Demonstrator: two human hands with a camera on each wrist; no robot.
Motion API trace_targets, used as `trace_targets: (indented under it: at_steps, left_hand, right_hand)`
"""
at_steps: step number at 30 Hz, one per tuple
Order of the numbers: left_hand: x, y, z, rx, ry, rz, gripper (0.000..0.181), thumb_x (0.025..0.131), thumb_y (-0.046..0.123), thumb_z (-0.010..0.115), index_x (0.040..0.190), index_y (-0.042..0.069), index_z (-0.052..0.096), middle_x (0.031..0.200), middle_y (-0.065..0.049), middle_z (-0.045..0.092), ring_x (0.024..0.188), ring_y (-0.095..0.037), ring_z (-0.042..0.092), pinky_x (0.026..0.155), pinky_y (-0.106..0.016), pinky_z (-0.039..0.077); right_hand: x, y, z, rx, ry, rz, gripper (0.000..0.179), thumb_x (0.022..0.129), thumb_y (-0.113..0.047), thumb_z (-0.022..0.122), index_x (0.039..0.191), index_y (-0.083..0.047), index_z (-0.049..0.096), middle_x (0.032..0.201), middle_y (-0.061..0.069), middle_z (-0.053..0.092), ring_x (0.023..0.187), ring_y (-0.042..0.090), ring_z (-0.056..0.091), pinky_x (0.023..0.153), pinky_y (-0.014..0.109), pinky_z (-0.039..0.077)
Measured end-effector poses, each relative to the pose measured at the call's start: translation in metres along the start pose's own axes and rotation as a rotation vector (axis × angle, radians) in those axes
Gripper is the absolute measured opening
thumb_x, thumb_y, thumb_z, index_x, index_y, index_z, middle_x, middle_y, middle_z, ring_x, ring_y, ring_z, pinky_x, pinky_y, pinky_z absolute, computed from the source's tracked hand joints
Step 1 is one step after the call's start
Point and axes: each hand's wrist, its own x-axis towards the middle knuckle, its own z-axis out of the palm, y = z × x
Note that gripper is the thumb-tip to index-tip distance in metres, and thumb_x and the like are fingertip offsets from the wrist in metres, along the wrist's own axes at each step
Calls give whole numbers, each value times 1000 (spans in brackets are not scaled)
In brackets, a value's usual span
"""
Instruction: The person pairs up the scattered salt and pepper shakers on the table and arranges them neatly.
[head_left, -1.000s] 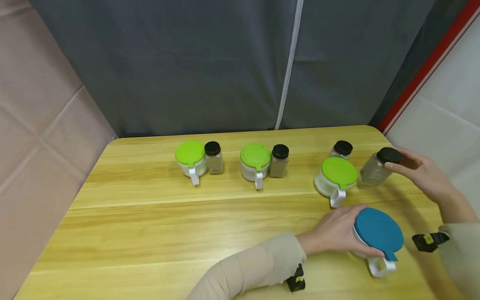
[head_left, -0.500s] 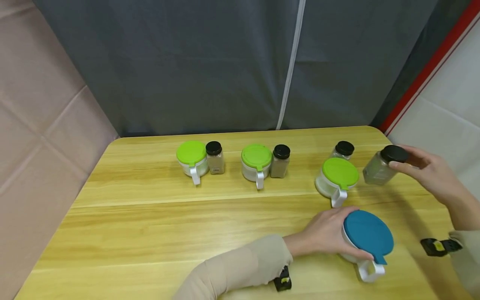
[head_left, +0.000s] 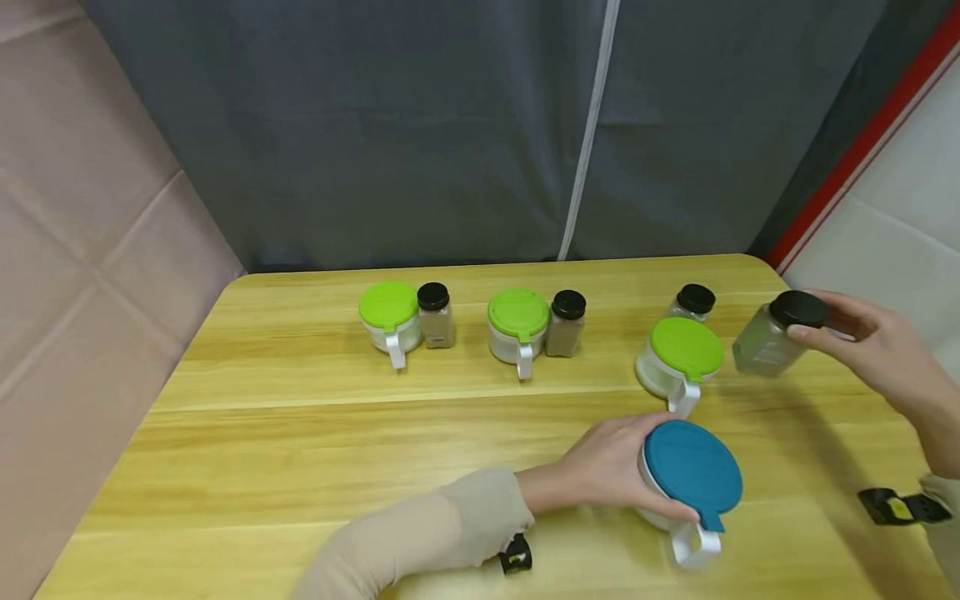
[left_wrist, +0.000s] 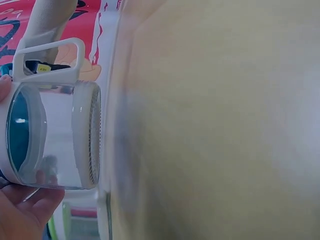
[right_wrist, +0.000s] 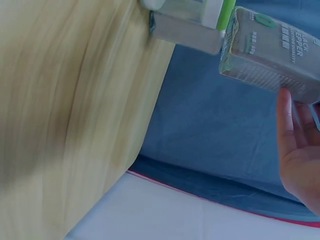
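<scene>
My left hand (head_left: 611,467) grips a seasoning jar with a blue lid (head_left: 693,467), thumb and fingers spread round its sides just under the lid. The left wrist view shows its clear body (left_wrist: 55,135), white base and white handle. At the right, my right hand (head_left: 877,346) holds a black-capped pepper bottle (head_left: 772,342) near the top, tilted. Its label (right_wrist: 295,42) reads pepper in the right wrist view. Just left of that bottle stands a green-lidded jar (head_left: 686,346), with another black-capped bottle (head_left: 695,300) partly hidden behind it.
Along the back of the wooden table (head_left: 300,467) stand two more green-lidded jars, one at left (head_left: 388,307) and one mid-table (head_left: 518,312). Each has a black-capped bottle beside it, one left (head_left: 437,321), one middle (head_left: 566,329). A grey curtain (head_left: 412,133) hangs behind.
My left hand has carried the blue-lidded jar leftward across the front of the table. The right hand and its pepper bottle have shifted slightly right. The head view has also drifted a little.
</scene>
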Motion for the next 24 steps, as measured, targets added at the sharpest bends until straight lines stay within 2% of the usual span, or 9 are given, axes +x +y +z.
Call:
trace_targets:
  at_steps: [2,3,7,9,10,11,17,21,24]
  left_hand:
    - [-6,-4,-6,-8,4,-1,89,60,56,72,133,19,36,118,13,48,102,5,43,82,-11,33]
    - [-9,-6,-9,-13,4,-3,88,60,55,72,132,19,36,118,13,48,102,4,44,82,-11,33]
    - [-21,-14,-22,-33,13,-3,88,60,54,73,132,19,36,119,10,49,102,2,44,83,-13,34]
    - [-27,-17,-29,-50,27,1,89,60,52,74,132,17,36,118,8,50,102,1,46,83,-14,35]
    - [-30,-19,-32,-58,37,4,88,59,51,75,131,17,36,118,7,50,102,0,46,83,-13,35]
    - [-33,-21,-35,-67,46,5,89,59,50,76,131,16,37,117,7,51,102,0,46,83,-13,36]
    - [-51,-32,-54,-116,83,-1,88,58,47,78,131,16,37,117,5,51,103,-3,47,83,-18,38]
    - [-63,-40,-65,-126,94,-8,88,59,45,78,131,16,37,118,5,51,104,-5,47,84,-23,39]
    - [-74,-47,-73,-154,103,-31,88,58,43,79,131,14,38,118,3,51,104,-6,48,84,-24,40]
  right_hand:
    - [7,28,1,-34,5,9,52,88,-24,55,135,-20,34,114,-19,38,103,-5,37,81,12,29]
    - [8,32,0,-30,-4,12,54,88,-23,56,136,-19,33,120,-13,40,108,0,37,86,18,31]
    - [10,35,-1,-42,-8,15,54,85,-24,59,134,-19,37,120,-9,43,104,-1,42,77,16,37]
    - [1,-4,-1,-23,-13,2,52,85,-20,60,132,-11,40,111,-16,42,93,-10,41,68,8,38]
    - [-1,-13,-1,-30,-6,-3,51,85,-19,60,131,-9,41,106,-22,40,85,-16,37,61,3,34]
    - [-2,-19,-1,-28,-6,-4,51,85,-19,60,130,-7,41,105,-24,39,84,-18,36,61,2,33]
    - [-5,-29,3,-9,-2,-20,52,84,-16,61,129,0,41,105,-23,40,82,-19,40,59,3,36]
    - [-6,-37,8,15,20,-26,44,82,-14,63,123,-8,47,102,-23,43,80,-19,44,58,4,38]
    - [-8,-46,13,82,18,-43,40,81,-9,64,119,-15,51,100,-23,46,80,-17,47,59,5,39]
